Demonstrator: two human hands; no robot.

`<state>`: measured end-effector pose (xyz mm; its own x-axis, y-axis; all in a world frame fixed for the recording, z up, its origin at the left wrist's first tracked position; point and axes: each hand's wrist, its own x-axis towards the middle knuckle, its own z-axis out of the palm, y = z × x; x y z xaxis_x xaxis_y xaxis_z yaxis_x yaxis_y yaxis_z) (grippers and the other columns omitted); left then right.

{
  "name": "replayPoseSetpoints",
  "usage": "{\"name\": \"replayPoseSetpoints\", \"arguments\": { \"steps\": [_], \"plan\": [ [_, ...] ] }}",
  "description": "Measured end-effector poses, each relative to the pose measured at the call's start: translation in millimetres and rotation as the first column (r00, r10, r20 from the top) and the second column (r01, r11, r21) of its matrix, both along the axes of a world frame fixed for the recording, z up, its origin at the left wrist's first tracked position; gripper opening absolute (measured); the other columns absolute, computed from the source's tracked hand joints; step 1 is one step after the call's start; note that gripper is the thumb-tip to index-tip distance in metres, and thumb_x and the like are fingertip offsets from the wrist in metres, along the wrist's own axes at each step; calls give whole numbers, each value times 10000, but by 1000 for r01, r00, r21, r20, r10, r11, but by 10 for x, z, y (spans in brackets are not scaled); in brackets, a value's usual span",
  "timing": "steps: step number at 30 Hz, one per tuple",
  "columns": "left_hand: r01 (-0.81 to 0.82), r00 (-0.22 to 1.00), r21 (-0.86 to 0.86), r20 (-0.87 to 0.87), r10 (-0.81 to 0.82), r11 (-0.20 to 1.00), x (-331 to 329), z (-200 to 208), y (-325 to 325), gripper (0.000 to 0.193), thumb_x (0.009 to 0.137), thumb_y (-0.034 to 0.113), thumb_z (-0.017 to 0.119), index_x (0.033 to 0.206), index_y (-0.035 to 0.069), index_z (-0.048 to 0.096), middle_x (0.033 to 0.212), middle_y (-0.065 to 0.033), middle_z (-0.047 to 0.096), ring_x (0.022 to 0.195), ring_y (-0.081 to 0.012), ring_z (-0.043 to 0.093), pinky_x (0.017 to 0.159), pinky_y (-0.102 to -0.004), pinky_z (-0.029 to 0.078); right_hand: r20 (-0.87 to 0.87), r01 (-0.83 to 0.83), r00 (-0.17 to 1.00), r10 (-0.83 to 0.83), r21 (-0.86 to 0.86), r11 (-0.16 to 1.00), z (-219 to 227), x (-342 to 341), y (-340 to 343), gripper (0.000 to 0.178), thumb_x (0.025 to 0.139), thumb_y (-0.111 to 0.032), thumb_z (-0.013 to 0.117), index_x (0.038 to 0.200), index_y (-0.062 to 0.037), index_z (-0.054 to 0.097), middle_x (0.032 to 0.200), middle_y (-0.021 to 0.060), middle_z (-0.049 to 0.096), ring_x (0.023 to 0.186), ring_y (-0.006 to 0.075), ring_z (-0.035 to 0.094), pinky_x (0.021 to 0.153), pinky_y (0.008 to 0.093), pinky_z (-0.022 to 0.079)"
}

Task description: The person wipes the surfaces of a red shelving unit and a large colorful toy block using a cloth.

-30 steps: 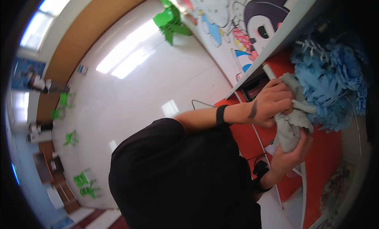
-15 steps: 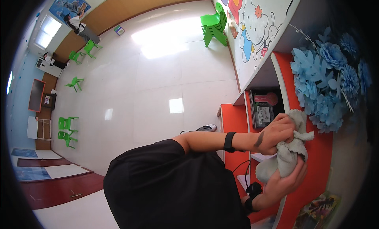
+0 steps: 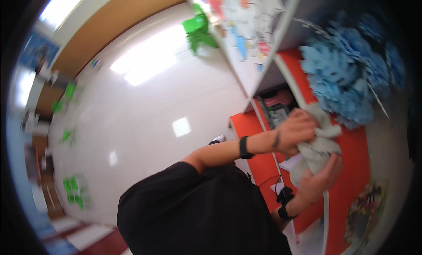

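A crumpled pale grey-green cloth [image 3: 320, 150] is bunched between my two hands above the red shelf top [image 3: 354, 165]. The fingers of my left hand [image 3: 297, 130] are curled into its upper part. From below, my right hand [image 3: 320, 179] grips the lower part, thumb and fingers closed on it; the palm side is hidden. Both wrists wear black bands. Beside the cloth, a bunch of blue artificial flowers [image 3: 336, 75] lies on the unit. The picture is smeared by motion.
Dark boxed items [image 3: 278, 112] sit in a shelf compartment near my left hand. A black cable and a small dark device [image 3: 285, 195] hang by my right wrist. Stacked green chairs [image 3: 200, 33] stand by the painted wall. A colourful picture [image 3: 365, 211] lies past the shelf's edge.
My view has turned, so the room appears shifted and blurred. Both hands still hold the cloth, and its folds between them lie somewhat differently.
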<state>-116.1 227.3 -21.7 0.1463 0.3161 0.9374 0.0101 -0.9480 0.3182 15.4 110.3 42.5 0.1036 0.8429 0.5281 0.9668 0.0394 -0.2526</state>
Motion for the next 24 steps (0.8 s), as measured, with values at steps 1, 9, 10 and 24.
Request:
{"name": "replayPoseSetpoints", "arguments": {
  "steps": [1, 9, 10, 24],
  "plan": [
    [-50, 998, 35, 46, 48, 998, -56, 35, 82, 190, 690, 151, 648, 803, 90, 507, 962, -129, 589, 934, -330, 566, 860, -437, 355, 18, 16, 1000, -16, 11, 1000, 58, -154, 74, 553, 763, -181, 607, 1240, 69, 485, 1255, 285, 512, 1174, 478, 473, 1004, 550, 372],
    [-70, 997, -78, 31, 72, 995, -602, -122, 652, 356, 789, 283, 743, 820, 73, 458, 1134, -245, 643, 975, -387, 606, 885, -486, 403, -29, 37, 999, -38, -50, 998, 211, -759, 634, 579, 608, -115, 718, 1161, -86, 548, 1176, 163, 499, 1068, 354, 503, 798, 480, 418],
    [-89, 993, -99, 70, 96, 991, -532, -127, 602, 353, 800, 284, 743, 851, 72, 466, 1134, -231, 645, 982, -379, 602, 890, -487, 420, -36, 63, 997, -65, -43, 997, 171, -763, 623, 596, 605, -116, 731, 1170, -88, 544, 1177, 162, 496, 1076, 345, 500, 809, 477, 415],
    [269, 860, -82, -428, -278, 960, 692, 386, -668, 336, 577, 41, 583, 899, 70, 490, 1051, -189, 535, 975, -368, 474, 863, -448, 293, -311, 455, 858, -408, 91, 886, 15, 310, -887, 509, 596, -83, 698, 1091, -59, 585, 1227, 149, 543, 1133, 369, 521, 990, 495, 397]
  ]
}}
